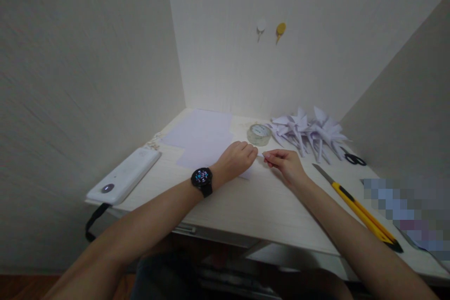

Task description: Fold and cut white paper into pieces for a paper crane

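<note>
Above the middle of the desk, my left hand is closed, with its fingers curled under and a black watch on the wrist. My right hand pinches a small white piece of paper between thumb and fingertips. The paper spans the short gap between both hands; its other end goes into my left fingers, where most of it is hidden. Under and behind my left hand lie flat white paper sheets. Just beyond the hands is a roll of clear tape.
A pile of folded white paper shapes lies at the back right, beside black-handled scissors. A yellow utility knife with its blade out lies right of my right forearm. A white device sits at the left edge. Walls enclose the desk.
</note>
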`<action>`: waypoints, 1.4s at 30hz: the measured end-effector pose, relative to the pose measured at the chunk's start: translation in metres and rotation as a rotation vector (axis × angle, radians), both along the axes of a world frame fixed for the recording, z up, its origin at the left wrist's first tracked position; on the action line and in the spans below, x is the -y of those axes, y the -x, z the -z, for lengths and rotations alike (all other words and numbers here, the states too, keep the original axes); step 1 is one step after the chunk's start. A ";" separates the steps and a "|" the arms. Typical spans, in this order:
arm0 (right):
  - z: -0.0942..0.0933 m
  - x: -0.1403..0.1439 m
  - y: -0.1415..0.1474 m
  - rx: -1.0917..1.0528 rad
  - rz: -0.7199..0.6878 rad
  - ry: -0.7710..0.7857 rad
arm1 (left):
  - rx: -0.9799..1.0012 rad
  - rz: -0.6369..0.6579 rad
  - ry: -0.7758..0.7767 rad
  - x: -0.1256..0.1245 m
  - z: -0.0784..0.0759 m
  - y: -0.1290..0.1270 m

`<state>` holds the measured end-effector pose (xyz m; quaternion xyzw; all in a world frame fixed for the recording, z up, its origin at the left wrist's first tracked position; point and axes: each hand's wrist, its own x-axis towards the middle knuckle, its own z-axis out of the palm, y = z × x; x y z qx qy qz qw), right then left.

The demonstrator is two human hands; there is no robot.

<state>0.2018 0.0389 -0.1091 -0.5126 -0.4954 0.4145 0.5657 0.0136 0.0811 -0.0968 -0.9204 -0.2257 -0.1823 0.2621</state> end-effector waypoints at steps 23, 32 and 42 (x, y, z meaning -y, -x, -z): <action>0.004 0.001 0.001 0.083 -0.004 -0.054 | 0.024 -0.048 0.056 -0.003 -0.001 0.002; 0.005 0.003 0.003 0.099 0.008 -0.046 | -0.017 -0.073 0.108 -0.001 0.001 0.001; -0.001 0.007 0.011 0.071 -0.047 -0.001 | -0.033 -0.068 0.195 -0.001 0.006 0.001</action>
